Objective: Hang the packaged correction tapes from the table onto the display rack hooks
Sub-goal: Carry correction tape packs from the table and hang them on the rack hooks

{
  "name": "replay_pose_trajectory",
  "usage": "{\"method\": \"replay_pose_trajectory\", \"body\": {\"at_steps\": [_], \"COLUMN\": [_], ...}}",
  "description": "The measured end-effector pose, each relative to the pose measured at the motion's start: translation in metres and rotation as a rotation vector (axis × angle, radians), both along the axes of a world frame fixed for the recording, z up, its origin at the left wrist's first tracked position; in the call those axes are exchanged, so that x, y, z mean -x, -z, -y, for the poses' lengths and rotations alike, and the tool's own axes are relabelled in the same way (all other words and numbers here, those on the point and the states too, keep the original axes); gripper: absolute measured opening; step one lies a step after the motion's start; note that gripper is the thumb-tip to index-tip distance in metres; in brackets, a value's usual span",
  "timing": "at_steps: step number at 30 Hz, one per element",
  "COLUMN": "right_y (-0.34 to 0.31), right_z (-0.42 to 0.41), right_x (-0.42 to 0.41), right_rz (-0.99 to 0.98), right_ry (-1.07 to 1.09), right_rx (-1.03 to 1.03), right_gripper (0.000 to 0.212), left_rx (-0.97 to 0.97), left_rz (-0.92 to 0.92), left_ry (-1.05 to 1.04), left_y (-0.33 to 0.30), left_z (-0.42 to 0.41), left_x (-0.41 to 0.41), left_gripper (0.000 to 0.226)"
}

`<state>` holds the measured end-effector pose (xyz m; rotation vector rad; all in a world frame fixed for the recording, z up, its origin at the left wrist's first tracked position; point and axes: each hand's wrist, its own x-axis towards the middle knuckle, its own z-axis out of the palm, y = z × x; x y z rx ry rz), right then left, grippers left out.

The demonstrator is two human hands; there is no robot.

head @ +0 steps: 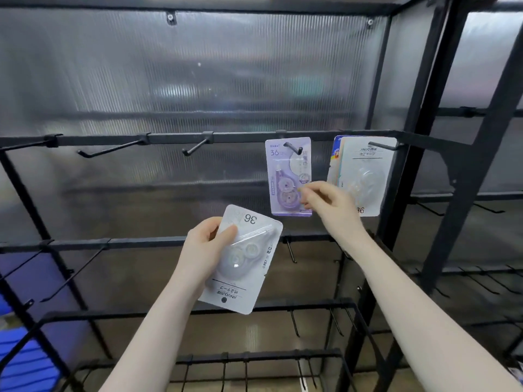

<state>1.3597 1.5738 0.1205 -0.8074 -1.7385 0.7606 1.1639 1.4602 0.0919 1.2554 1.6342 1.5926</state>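
The black metal display rack (243, 136) fills the view: thin square bars crossing in front of a ribbed, cloudy plastic back panel (198, 75), with slim upturned hooks (195, 147) jutting forward so a punched card can slide on and stay put. Several hooks on the upper bar stand bare. At the right end a stack of white packaged correction tapes (368, 176) hangs from one hook, flat cards with clear moulded blisters. Just left of it a single purple pack (288, 176) hangs on its own hook; the right hand (325, 202) pinches its lower right edge between thumb and fingertips, probably steadying it so it sits square. Lower down, the left hand (206, 244) grips another white pack (243, 261), thumb across the glossy blister, fingers behind the card. It is held upside down (its round hang hole points toward the person), so I judge it needs turning before it goes on a hook. No table is in view
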Motion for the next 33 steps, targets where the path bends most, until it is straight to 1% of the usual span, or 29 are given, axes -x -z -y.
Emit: {"method": "replay_pose_trajectory", "body": {"at_steps": [2, 4, 7, 11, 13, 16, 18, 20, 21, 23, 26, 28, 29, 31, 33], "right_y": [0.009, 0.016, 0.023, 0.029, 0.032, 0.036, 0.041, 0.047, 0.050, 0.055, 0.063, 0.066, 0.066, 0.064, 0.062], "right_z": [0.008, 0.013, 0.017, 0.018, 0.017, 0.014, 0.011, 0.009, 0.009, 0.010, 0.012, 0.014, 0.015, 0.019, 0.023], "right_x": [-0.002, -0.004, -0.009, -0.014, -0.017, -0.024, -0.030, -0.033, -0.034, -0.035, -0.039, -0.045, -0.049, -0.056, -0.063], "right_rz": [0.106, 0.199, 0.218, 0.247, 0.216, 0.092, -0.006, -0.058, -0.074, -0.097, -0.111, -0.073, -0.017, 0.183, 0.354], "right_ry": [-0.129, -0.190, -0.242, -0.209, -0.146, -0.044, 0.016, 0.060, 0.074, 0.104, 0.163, 0.231, 0.281, 0.392, 0.452], "right_rx": [0.087, 0.123, 0.178, 0.186, 0.186, 0.214, 0.243, 0.274, 0.289, 0.312, 0.344, 0.324, 0.289, 0.195, 0.133], "right_gripper": [0.017, 0.015, 0.017, 0.021, 0.021, 0.021, 0.019, 0.016, 0.015, 0.016, 0.015, 0.014, 0.014, 0.012, 0.011], "left_rx": [0.010, 0.016, 0.034, 0.045, 0.046, 0.052, 0.063, 0.061, 0.053, 0.040, -0.004, -0.079, -0.127, -0.221, -0.296], "left_rz": [-0.028, -0.051, -0.081, -0.070, -0.065, -0.051, -0.001, 0.061, 0.072, 0.064, 0.008, -0.067, -0.120, -0.226, -0.306], "left_ry": [0.036, 0.071, 0.095, 0.096, 0.083, 0.056, 0.048, 0.052, 0.055, 0.064, 0.065, 0.016, -0.009, -0.029, -0.001], "left_y": [0.001, 0.003, 0.008, 0.012, 0.013, 0.015, 0.016, 0.015, 0.014, 0.009, -0.003, -0.015, -0.023, -0.042, -0.062], "left_z": [-0.004, -0.007, -0.008, -0.005, -0.004, -0.001, 0.002, 0.003, 0.004, 0.004, 0.004, 0.001, -0.001, -0.003, -0.007], "left_x": [-0.009, -0.017, -0.023, -0.024, -0.022, -0.015, -0.011, -0.011, -0.012, -0.015, -0.020, -0.021, -0.021, -0.023, -0.026], "left_gripper": [0.014, 0.017, 0.022, 0.013, 0.011, 0.009, 0.009, 0.007, 0.010, 0.017, 0.020, 0.026, 0.026, 0.022, 0.022]}}
